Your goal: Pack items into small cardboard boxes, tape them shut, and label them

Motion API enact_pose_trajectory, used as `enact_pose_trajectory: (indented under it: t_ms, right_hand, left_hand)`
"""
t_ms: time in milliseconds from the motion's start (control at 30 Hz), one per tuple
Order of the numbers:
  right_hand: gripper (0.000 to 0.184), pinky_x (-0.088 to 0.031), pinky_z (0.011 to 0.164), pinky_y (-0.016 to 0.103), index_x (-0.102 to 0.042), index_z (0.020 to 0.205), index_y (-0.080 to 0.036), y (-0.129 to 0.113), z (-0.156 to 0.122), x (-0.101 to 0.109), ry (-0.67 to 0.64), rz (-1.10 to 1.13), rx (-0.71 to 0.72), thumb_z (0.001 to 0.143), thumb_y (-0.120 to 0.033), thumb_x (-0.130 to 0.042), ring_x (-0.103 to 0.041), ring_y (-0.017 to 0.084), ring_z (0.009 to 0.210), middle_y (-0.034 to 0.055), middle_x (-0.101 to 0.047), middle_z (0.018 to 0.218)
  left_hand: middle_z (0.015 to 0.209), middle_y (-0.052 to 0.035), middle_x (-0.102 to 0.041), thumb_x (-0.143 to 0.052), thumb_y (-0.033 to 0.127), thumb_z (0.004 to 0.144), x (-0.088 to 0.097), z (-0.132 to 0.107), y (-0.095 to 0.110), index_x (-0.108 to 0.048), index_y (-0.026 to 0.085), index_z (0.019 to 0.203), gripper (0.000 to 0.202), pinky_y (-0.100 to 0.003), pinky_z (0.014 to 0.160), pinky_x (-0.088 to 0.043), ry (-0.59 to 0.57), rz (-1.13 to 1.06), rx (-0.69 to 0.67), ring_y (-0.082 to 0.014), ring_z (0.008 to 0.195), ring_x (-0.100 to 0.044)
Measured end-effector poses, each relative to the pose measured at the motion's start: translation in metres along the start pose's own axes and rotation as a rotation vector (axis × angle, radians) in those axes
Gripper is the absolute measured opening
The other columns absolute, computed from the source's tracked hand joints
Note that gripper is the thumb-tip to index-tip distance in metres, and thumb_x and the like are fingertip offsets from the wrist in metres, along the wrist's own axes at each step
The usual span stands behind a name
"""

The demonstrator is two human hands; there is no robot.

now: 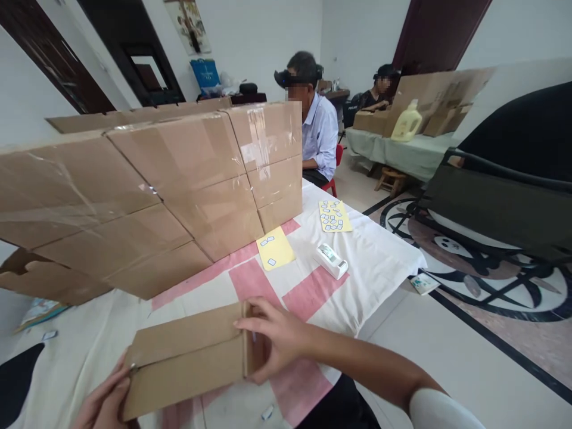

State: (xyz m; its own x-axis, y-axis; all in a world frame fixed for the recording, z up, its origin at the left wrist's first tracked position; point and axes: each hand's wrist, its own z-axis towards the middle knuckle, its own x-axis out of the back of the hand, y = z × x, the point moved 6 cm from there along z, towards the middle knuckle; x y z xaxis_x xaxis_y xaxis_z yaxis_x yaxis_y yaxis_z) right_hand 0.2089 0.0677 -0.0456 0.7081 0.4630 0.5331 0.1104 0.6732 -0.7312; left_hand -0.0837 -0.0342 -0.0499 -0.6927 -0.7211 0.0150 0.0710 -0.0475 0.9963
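Note:
A small brown cardboard box [187, 366] is held between my two hands, low over the cloth. Along its upper face runs a seam where two flaps meet. My left hand [105, 396] grips the left end, thumb and fingers closed on the edge. At the other end, my right hand [279, 339] has its fingers bent around the end panel, thumb and fingertips on the box. The box's inside is hidden. Beyond it lie a yellow sheet with a few white labels [276, 249] and a white handheld device with a small screen [331, 261].
Stacked cardboard boxes [201, 185] form a wall at the left. Another yellow sheet with several labels [334, 215] lies near the table's right edge. A loose label [267, 412] is near me. A person in a light shirt [322, 131] sits beyond; another person [379, 89] is farther back.

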Motion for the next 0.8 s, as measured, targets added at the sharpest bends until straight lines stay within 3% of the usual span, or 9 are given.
enact_pose_trajectory:
  t_ms: [133, 200, 267, 367, 433, 533, 633, 700, 800]
  right_hand:
    - [0.11, -0.049, 0.109, 0.051, -0.042, 0.15, -0.031, -0.018, -0.069, 0.042, 0.236, -0.143, -0.014, 0.055, -0.054, -0.091, -0.049, 0.041, 0.14, 0.0188, -0.036, 0.154]
    - [0.103, -0.05, 0.108, 0.055, -0.038, 0.151, -0.032, -0.031, -0.116, 0.071, 0.386, -0.284, -0.133, 0.062, -0.055, -0.086, -0.048, 0.044, 0.141, 0.019, -0.039, 0.152]
    - [0.094, -0.05, 0.105, 0.062, -0.038, 0.151, -0.03, -0.051, -0.168, 0.112, 0.657, -0.432, -0.262, 0.072, -0.06, -0.077, -0.049, 0.047, 0.138, 0.02, -0.046, 0.147]
    - [0.089, -0.043, 0.103, 0.073, -0.045, 0.152, -0.032, -0.089, -0.233, 0.182, 1.081, -0.692, -0.357, 0.075, -0.062, -0.078, -0.051, 0.05, 0.134, 0.0194, -0.053, 0.141]
    - [0.087, -0.042, 0.105, 0.066, -0.045, 0.153, -0.037, -0.096, -0.252, 0.231, 1.249, -0.721, -0.418, 0.077, -0.051, -0.084, -0.047, 0.046, 0.14, 0.0176, -0.049, 0.15]
    - [0.084, -0.052, 0.094, 0.055, -0.049, 0.149, -0.038, -0.064, -0.23, 0.304, 1.272, -0.657, -0.396, 0.075, -0.045, -0.088, -0.052, 0.039, 0.138, 0.0162, -0.047, 0.154]
    - [0.1, -0.061, 0.077, 0.051, -0.053, 0.143, -0.033, 0.021, -0.165, 0.365, 1.226, -0.595, -0.404, 0.055, -0.059, -0.094, -0.061, 0.041, 0.122, 0.0167, -0.046, 0.151]
    - [0.098, -0.059, 0.086, 0.052, -0.053, 0.141, -0.024, 0.094, -0.102, 0.388, 1.097, -0.613, -0.474, 0.059, -0.062, -0.09, -0.062, 0.038, 0.117, 0.0171, -0.053, 0.139]
    - [0.096, -0.048, 0.103, 0.049, -0.051, 0.144, -0.017, 0.194, -0.011, 0.395, 0.936, -0.704, -0.664, 0.065, -0.055, -0.088, -0.056, 0.035, 0.123, 0.0192, -0.054, 0.133]
  left_hand:
    - [0.132, -0.0014, -0.072, -0.079, 0.045, 0.069, -0.062, -0.013, 0.002, -0.074, 0.038, 0.11, 0.042, -0.068, 0.123, -0.033, -0.08, -0.124, 0.152, -0.0414, 0.139, -0.054]
    - [0.132, -0.0052, -0.073, -0.078, 0.052, 0.071, -0.103, -0.018, 0.005, -0.068, 0.039, 0.121, 0.053, -0.067, 0.119, -0.038, -0.24, -0.3, 0.219, -0.0401, 0.135, -0.058]
    - [0.131, -0.0089, -0.073, -0.079, 0.054, 0.071, -0.134, -0.02, 0.006, -0.067, 0.035, 0.12, 0.055, -0.061, 0.115, -0.046, -0.358, -0.386, 0.208, -0.0381, 0.133, -0.061]
    - [0.129, -0.0102, -0.074, -0.076, 0.059, 0.076, -0.156, -0.022, -0.011, -0.069, 0.031, 0.115, 0.048, -0.052, 0.114, -0.049, -0.433, -0.231, 0.199, -0.0343, 0.13, -0.063]
    - [0.129, -0.0103, -0.073, -0.074, 0.064, 0.076, -0.162, -0.026, -0.029, -0.072, 0.03, 0.112, 0.05, -0.05, 0.113, -0.049, -0.494, -0.042, 0.197, -0.0345, 0.13, -0.063]
    - [0.126, -0.0108, -0.075, -0.072, 0.065, 0.076, -0.169, -0.038, -0.054, -0.075, 0.029, 0.109, 0.049, -0.051, 0.107, -0.054, -0.599, 0.206, 0.098, -0.0365, 0.125, -0.065]
    - [0.123, -0.0089, -0.075, -0.066, 0.054, 0.086, -0.177, -0.049, -0.067, -0.075, 0.029, 0.112, 0.038, -0.051, 0.101, -0.055, -0.638, 0.425, -0.142, -0.0334, 0.117, -0.068]
    - [0.12, -0.0072, -0.076, -0.064, 0.042, 0.088, -0.185, -0.054, -0.071, -0.075, 0.03, 0.114, 0.031, -0.049, 0.099, -0.054, -0.639, 0.554, -0.348, -0.0314, 0.112, -0.069]
    - [0.113, -0.004, -0.078, -0.067, 0.026, 0.079, -0.197, -0.061, -0.076, -0.075, 0.032, 0.113, 0.035, -0.044, 0.091, -0.055, -0.713, 0.672, -0.584, -0.0295, 0.105, -0.071]
